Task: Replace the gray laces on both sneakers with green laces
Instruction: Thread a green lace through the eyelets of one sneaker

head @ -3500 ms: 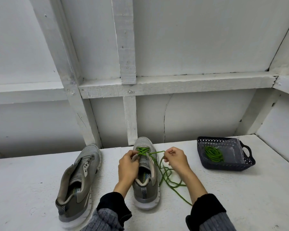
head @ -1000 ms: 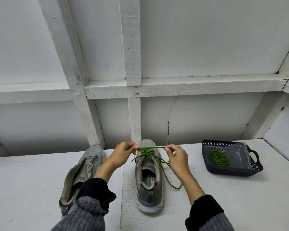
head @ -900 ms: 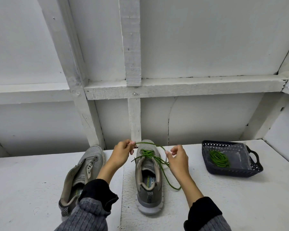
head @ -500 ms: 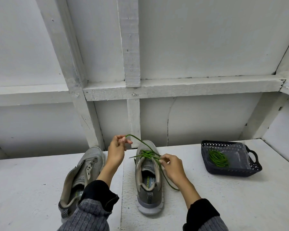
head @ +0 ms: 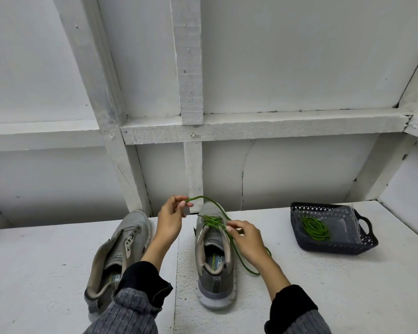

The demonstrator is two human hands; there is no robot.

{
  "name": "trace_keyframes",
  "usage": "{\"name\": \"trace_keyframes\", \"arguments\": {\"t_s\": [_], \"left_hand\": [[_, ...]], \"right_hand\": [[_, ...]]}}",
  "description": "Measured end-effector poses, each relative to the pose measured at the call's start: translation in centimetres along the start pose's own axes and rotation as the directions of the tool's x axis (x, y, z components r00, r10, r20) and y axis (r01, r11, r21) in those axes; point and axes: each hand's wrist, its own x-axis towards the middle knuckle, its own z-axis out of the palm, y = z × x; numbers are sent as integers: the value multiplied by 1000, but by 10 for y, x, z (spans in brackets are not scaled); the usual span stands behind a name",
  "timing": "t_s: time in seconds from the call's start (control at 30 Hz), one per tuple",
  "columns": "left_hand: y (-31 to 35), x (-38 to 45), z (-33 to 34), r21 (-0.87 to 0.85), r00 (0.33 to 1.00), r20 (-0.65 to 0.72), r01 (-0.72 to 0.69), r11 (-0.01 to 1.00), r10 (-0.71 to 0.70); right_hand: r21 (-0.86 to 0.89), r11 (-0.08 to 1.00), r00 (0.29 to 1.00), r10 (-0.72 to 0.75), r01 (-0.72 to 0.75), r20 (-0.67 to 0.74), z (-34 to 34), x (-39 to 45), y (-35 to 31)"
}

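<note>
Two gray sneakers stand on the white table. The right sneaker (head: 214,259) carries a green lace (head: 212,221) crossed through its front eyelets. My left hand (head: 171,219) is raised left of the toe and pinches one lace end. My right hand (head: 245,238) pinches the lace at the sneaker's right eyelet row. The lace's loose part trails on the table to the right. The left sneaker (head: 120,249) has no lace, and my left sleeve hides its heel.
A dark plastic basket (head: 333,247) at the right holds a coiled green lace (head: 314,228). A white framed wall (head: 193,131) rises just behind the sneakers. The table (head: 336,285) spreads to both sides.
The lace was stretched level between both hands a second ago. My left hand has since lifted its end up, and my right hand dropped to the right eyelets.
</note>
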Motion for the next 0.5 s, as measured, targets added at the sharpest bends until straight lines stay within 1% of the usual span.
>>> {"name": "trace_keyframes", "arguments": {"t_s": [0.1,0.23,0.4,0.43,0.5], "left_hand": [[2,-1,-2,-16,1000,14,-3,1000,3],[1,-1,-4,3,1000,15,-12,1000,12],[1,-2,-3,31,1000,14,3,1000,-4],[0,-1,-2,40,1000,19,8,999,-9],[0,-2,1,57,1000,22,10,998,-12]], "right_hand": [[-14,1000,999,-10,10,34,10,2,-7],[86,996,996,13,-21,91,7,4,-17],[22,996,981,77,-82,176,-1,9,-14],[34,994,983,95,-101,156,-1,9,-13],[151,977,989,147,-148,21,-6,7,-10]]}}
